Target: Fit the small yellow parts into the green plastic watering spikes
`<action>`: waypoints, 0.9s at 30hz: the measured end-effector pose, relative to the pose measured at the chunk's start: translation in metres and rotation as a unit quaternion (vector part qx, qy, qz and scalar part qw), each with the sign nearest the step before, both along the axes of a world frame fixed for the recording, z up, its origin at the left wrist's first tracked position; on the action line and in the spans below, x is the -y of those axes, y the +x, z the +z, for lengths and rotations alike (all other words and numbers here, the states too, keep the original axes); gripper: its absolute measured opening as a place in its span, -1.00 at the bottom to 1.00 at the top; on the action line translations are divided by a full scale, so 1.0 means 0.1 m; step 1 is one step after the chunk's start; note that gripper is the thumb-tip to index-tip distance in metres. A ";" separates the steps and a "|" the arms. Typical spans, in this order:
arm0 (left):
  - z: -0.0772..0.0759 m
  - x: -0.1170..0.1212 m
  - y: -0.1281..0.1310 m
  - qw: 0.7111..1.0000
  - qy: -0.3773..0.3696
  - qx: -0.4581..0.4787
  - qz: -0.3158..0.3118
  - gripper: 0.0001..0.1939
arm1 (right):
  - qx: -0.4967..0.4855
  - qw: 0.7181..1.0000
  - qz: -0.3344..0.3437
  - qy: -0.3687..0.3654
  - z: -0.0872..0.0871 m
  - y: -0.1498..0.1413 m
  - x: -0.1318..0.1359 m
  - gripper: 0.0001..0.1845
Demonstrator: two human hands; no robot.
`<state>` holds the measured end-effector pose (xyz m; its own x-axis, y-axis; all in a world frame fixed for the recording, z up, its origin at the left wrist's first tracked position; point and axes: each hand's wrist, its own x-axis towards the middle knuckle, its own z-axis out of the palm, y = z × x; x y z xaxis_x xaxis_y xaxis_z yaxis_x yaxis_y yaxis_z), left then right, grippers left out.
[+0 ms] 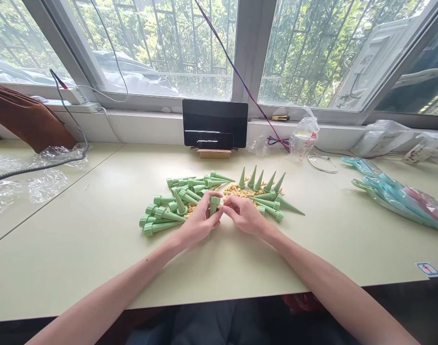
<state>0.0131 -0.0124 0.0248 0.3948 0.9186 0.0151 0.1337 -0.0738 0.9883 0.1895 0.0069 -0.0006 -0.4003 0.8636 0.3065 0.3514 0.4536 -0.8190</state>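
Observation:
My left hand (200, 220) is closed round a green plastic plant watering spike (214, 205), its wide capped end up. Beside it, the fingertips of my right hand (245, 214) pinch a small yellow plastic piece (220, 207) against the spike's side; most of that piece is hidden by fingers. More green spikes (163, 214) lie in a heap to the left of my hands. Several spikes (259, 179) stand point up behind my right hand, around a pile of small yellow pieces (236, 191). Other spikes (272, 203) lie to the right.
At the back, a black tablet (215, 120) and a phone (215, 140) lean on a cardboard stand (214, 154). Clear plastic wrappers (46, 177) and a dark cable (42, 165) lie left. Bagged blue-green items (398, 196) are at the right, near a white cable (322, 163).

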 end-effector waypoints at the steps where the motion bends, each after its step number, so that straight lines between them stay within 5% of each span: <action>1: 0.00 0.00 0.00 1.000 0.002 -0.001 -0.002 -0.60 | 0.001 1.000 0.001 0.001 0.00 0.00 0.00 -0.78; 27: -0.07 -0.04 -0.01 0.999 0.017 -0.023 -0.021 -0.66 | 0.008 1.000 0.007 -0.007 0.01 0.01 0.00 -0.83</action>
<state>0.0125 -0.0088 0.0175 0.4345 0.9003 0.0271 0.1758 -0.1142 0.9778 0.1905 0.0072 -0.0001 -0.4172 0.8620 0.2879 0.3587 0.4472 -0.8193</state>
